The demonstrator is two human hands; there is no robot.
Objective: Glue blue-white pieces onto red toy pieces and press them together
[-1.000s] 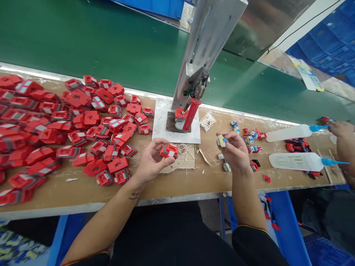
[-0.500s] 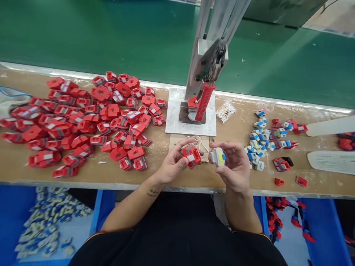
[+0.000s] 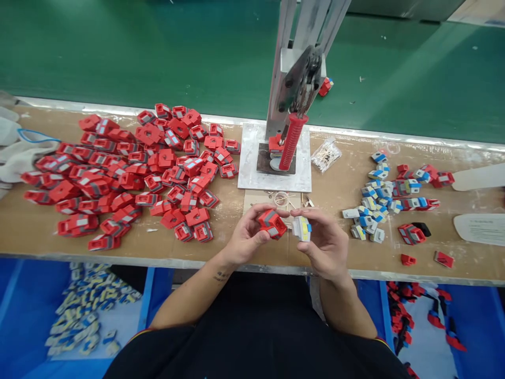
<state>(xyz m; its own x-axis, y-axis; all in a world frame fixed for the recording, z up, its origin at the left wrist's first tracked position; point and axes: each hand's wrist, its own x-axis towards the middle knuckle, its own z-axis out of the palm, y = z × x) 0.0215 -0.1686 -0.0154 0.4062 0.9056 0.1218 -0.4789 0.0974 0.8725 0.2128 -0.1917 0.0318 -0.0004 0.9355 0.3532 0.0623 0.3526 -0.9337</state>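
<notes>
showing a worker's 2 bare hands raised just above the near edge of a wooden bench. the left hand closes its thumb and fingers around a red housing with a grey band, held tilted over the bench between the body and the press. the right hand pinches a small grey insert with yellow and blue faces between thumb and fingertips; the 2 parts sit just beside each other, and contact between them cannot be told. behind the hands lies a piece of cardboard with a thin ring on it, and beyond that a lever press with a ribbed red handle stands on a pale base plate. a broad heap of red housings covers the bench to the left, and a smaller cluster of grey, blue and yellow inserts lies to the right. a clear bag of small parts rests near the plate. a green conveyor belt runs along the far side of the bench.
</notes>
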